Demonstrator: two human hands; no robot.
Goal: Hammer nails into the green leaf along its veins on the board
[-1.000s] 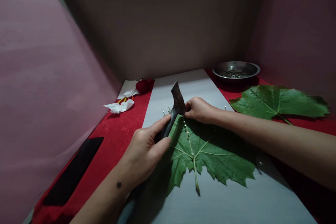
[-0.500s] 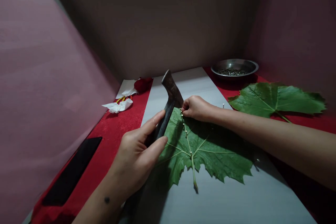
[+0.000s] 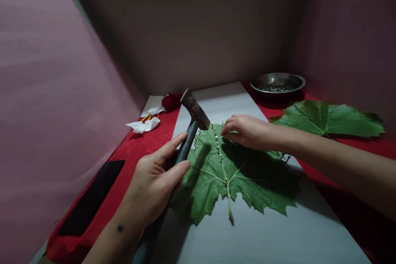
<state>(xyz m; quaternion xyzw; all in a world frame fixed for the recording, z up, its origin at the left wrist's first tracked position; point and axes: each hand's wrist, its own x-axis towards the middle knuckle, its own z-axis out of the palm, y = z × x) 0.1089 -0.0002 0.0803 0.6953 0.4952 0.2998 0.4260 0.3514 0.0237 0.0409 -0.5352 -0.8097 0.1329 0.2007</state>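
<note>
A hammer (image 3: 195, 109) with a rusty metal head and dark handle is gripped in my left hand (image 3: 154, 181), tilted over the upper left of a green lobed leaf (image 3: 207, 189). The leaf lies on a white board (image 3: 262, 239). Small shiny nails (image 3: 217, 144) stand in a row along its middle vein, and more nails show at its edges. My right hand (image 3: 244, 132) hovers over the leaf's upper right, beside the row. Its fingers are loosely bent and slightly apart, with nothing visible in them.
A metal bowl (image 3: 278, 83) of nails stands at the back right. A second leaf (image 3: 328, 119) lies on the red cloth (image 3: 154, 144) at the right. Crumpled tissue (image 3: 144, 125), a red object (image 3: 170, 102) and a black strip (image 3: 93, 198) lie at the left.
My right hand has drawn back to the right from the top of the nail row, and its pinch has loosened. The hammer head has shifted left and slightly down.
</note>
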